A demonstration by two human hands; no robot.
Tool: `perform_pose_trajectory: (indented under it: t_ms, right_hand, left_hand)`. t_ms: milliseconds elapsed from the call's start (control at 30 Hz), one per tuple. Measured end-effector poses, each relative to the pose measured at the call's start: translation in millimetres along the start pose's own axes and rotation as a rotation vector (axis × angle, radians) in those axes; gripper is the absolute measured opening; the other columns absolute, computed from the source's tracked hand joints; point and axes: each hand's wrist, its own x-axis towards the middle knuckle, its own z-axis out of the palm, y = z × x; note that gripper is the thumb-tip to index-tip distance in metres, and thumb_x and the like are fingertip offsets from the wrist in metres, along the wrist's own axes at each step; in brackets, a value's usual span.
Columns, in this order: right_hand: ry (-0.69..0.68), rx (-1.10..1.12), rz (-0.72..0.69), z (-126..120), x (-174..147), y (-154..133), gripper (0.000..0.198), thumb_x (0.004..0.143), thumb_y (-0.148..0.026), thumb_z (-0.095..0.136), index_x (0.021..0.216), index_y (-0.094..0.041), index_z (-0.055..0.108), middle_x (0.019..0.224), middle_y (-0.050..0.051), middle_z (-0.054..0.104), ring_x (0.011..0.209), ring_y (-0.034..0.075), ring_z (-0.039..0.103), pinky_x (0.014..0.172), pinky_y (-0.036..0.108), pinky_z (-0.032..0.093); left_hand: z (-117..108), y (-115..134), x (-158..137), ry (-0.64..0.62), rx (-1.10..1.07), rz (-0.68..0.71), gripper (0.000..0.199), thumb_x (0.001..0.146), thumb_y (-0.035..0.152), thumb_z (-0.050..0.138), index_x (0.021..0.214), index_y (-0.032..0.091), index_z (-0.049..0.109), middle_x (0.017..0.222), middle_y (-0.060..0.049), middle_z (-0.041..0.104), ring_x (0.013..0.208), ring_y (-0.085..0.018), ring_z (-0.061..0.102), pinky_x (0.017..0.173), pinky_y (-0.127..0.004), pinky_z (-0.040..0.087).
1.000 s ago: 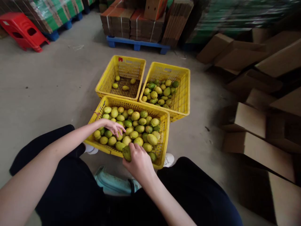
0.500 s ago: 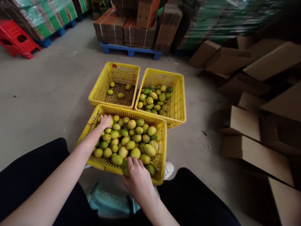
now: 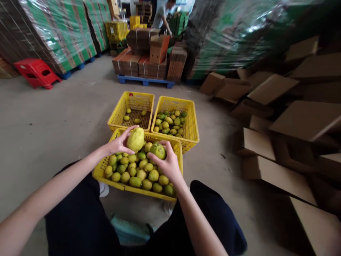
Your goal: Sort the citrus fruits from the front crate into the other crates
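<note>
Head view: from left, a red stool [image 3: 33,64], a pallet [image 3: 145,81] of bundled cardboard [image 3: 128,67] and jumbled boxes [image 3: 287,177] stand on a grey floor [image 3: 66,117]. Apart above the nearest yellow crate [image 3: 117,184] of piled fruit [image 3: 153,175], the left hand [image 3: 119,143] grips a yellow fruit [image 3: 136,139], the right hand [image 3: 170,161] a green fruit [image 3: 158,151]. The yellow fruit is lumpy and oval, the green fruit rounder and mottled.

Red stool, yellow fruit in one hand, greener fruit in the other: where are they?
Red stool [image 3: 39,73]: head view, between its holes.
Yellow fruit [image 3: 135,139]: head view, its middle.
Greener fruit [image 3: 158,151]: head view, its middle.
</note>
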Motion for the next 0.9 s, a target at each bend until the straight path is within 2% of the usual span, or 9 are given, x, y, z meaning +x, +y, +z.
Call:
perform_pose_trajectory:
  t_ms: [67, 133, 200, 267, 333, 400, 533, 667, 900]
  right_hand:
    - [0.094, 0.131, -0.027, -1, 0, -5, 0.041, 0.072, -0.043, 0.075, 0.102, -0.025, 0.053, 0.090, -0.001, 0.067, 0.082, 0.020, 0.064, 0.078, 0.034, 0.052]
    - [0.171, 0.205, -0.037, 0, -3, -8, 0.037, 0.072, -0.043, 0.076, 0.098, -0.026, 0.056, 0.089, -0.002, 0.065, 0.081, 0.019, 0.062, 0.077, 0.033, 0.051]
    - [0.244, 0.243, -0.042, 3, -5, -8, 0.034, 0.071, -0.043, 0.077, 0.094, -0.026, 0.060, 0.086, -0.002, 0.065, 0.080, 0.019, 0.059, 0.076, 0.032, 0.050]
    - [0.275, 0.272, -0.055, 7, -5, -5, 0.031, 0.069, -0.044, 0.078, 0.088, -0.025, 0.063, 0.084, -0.002, 0.065, 0.079, 0.018, 0.058, 0.077, 0.031, 0.049]
    - [0.264, 0.359, -0.039, 12, -4, 0, 0.028, 0.073, -0.050, 0.072, 0.079, -0.023, 0.064, 0.079, 0.000, 0.065, 0.078, 0.019, 0.059, 0.076, 0.031, 0.048]
    - [0.252, 0.521, 0.036, 18, -1, 5, 0.039, 0.080, -0.059, 0.058, 0.069, -0.022, 0.064, 0.071, 0.001, 0.064, 0.073, 0.020, 0.060, 0.073, 0.032, 0.049]
    - [0.328, 0.723, 0.111, 33, 5, 10, 0.045, 0.085, -0.057, 0.046, 0.063, -0.022, 0.064, 0.068, 0.002, 0.064, 0.071, 0.020, 0.062, 0.076, 0.034, 0.050]
    - [0.408, 0.605, -0.034, 44, 8, 7, 0.036, 0.088, -0.041, 0.045, 0.067, -0.022, 0.067, 0.072, 0.001, 0.066, 0.074, 0.018, 0.060, 0.079, 0.031, 0.047]
    - [0.396, 0.446, -0.140, 49, 8, 5, 0.034, 0.091, -0.032, 0.042, 0.069, -0.022, 0.065, 0.073, 0.000, 0.065, 0.074, 0.017, 0.059, 0.075, 0.029, 0.046]
  left_hand:
    - [31, 18, -10, -0.007, -0.305, -0.001, 0.114, 0.055, 0.017, 0.088, 0.150, 0.041, 0.030, 0.142, -0.007, 0.054, 0.123, -0.033, 0.059, 0.099, -0.044, 0.050]
    - [57, 22, -15, 0.006, -0.594, -0.052, 0.091, 0.059, 0.031, 0.087, 0.141, 0.034, 0.046, 0.131, -0.008, 0.063, 0.113, -0.031, 0.065, 0.089, -0.041, 0.055]
    - [73, 17, -16, 0.101, -0.803, -0.131, 0.064, 0.069, 0.048, 0.079, 0.124, 0.022, 0.061, 0.114, -0.010, 0.071, 0.101, -0.029, 0.069, 0.081, -0.039, 0.058]
    - [82, 10, -12, 0.269, -0.889, -0.171, 0.048, 0.077, 0.055, 0.069, 0.105, 0.016, 0.068, 0.096, -0.010, 0.074, 0.091, -0.027, 0.071, 0.075, -0.037, 0.058]
    - [84, 4, -6, 0.439, -0.875, -0.137, 0.043, 0.079, 0.056, 0.065, 0.088, 0.014, 0.069, 0.083, -0.010, 0.074, 0.085, -0.026, 0.072, 0.073, -0.035, 0.058]
    - [85, 0, -1, 0.542, -0.803, -0.040, 0.044, 0.079, 0.057, 0.063, 0.079, 0.014, 0.069, 0.077, -0.009, 0.073, 0.086, -0.026, 0.072, 0.074, -0.033, 0.058]
    - [89, -7, -1, 0.560, -0.484, 0.204, 0.039, 0.080, 0.052, 0.064, 0.074, 0.014, 0.074, 0.079, -0.009, 0.075, 0.089, -0.025, 0.071, 0.080, -0.031, 0.055]
    - [87, -16, -6, 0.583, -0.231, 0.349, 0.036, 0.086, 0.046, 0.060, 0.076, 0.016, 0.078, 0.084, -0.008, 0.077, 0.087, -0.024, 0.071, 0.083, -0.031, 0.052]
    - [75, -19, -7, 0.600, -0.099, 0.408, 0.038, 0.087, 0.048, 0.058, 0.077, 0.017, 0.078, 0.084, -0.008, 0.077, 0.085, -0.025, 0.071, 0.081, -0.033, 0.052]
